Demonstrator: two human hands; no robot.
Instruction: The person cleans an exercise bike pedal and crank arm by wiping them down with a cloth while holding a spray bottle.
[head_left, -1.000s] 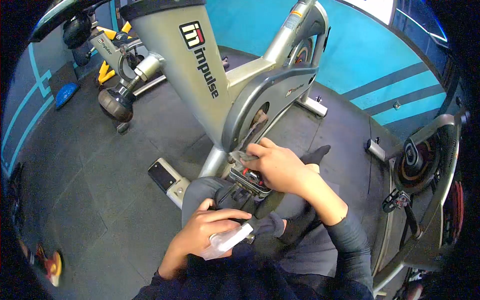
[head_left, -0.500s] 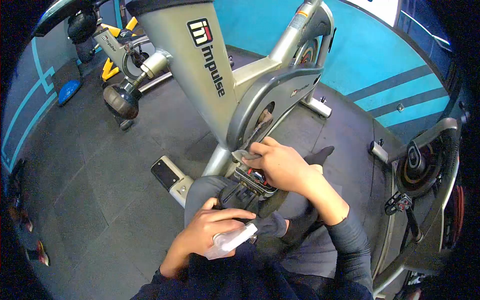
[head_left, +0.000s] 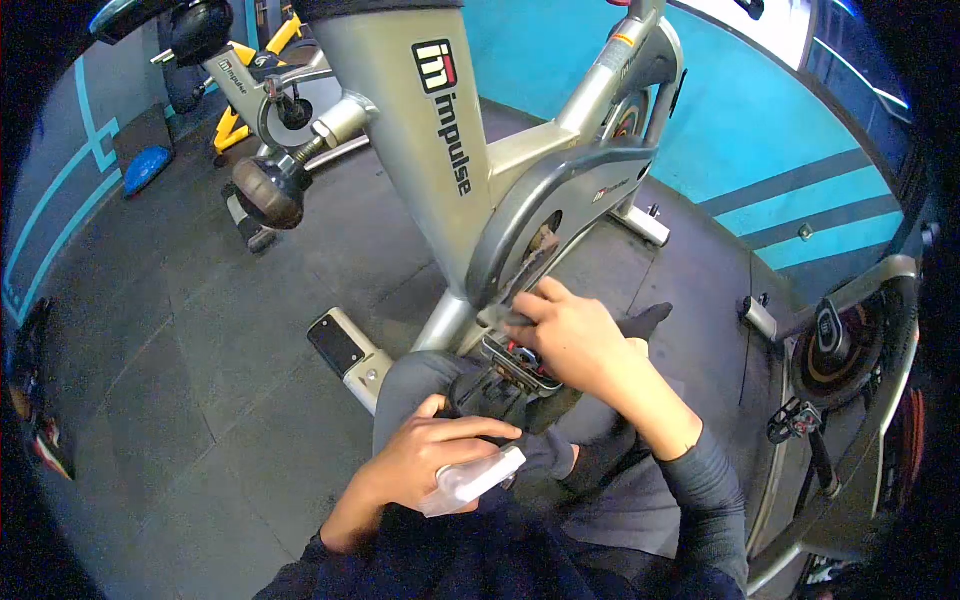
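The right hand (head_left: 580, 345) is reaching to a pedal (head_left: 522, 366) of a big grey bike (head_left: 410, 130). Its thumb and fingers are pinching together on a grey rag-like bit (head_left: 493, 318), right by the pedal's far edge. The pedal is sitting low, in front of the person, between the two hands, and small red and blue spots are showing inside its frame. The left hand (head_left: 425, 458) is curling around a clear plastic thing (head_left: 478, 482), and its longer fingers are stretching out by the dark straps (head_left: 490, 396) at the pedal's near edge. I cannot tell whether those fingers are pressing on the straps.

Room around the pedal is looking tight. A grey knee (head_left: 412, 385) is resting close to its left side, and the crank (head_left: 536, 266) is sloping up just beside the right hand's fingertips. Over to the left, a wide stretch of dark floor (head_left: 220, 340) is spreading, and the bike's foot (head_left: 352, 358) is poking into it. To the right, another bike (head_left: 840, 330) is standing well apart from the right hand. A blue wall (head_left: 760, 110) is rising farther back.
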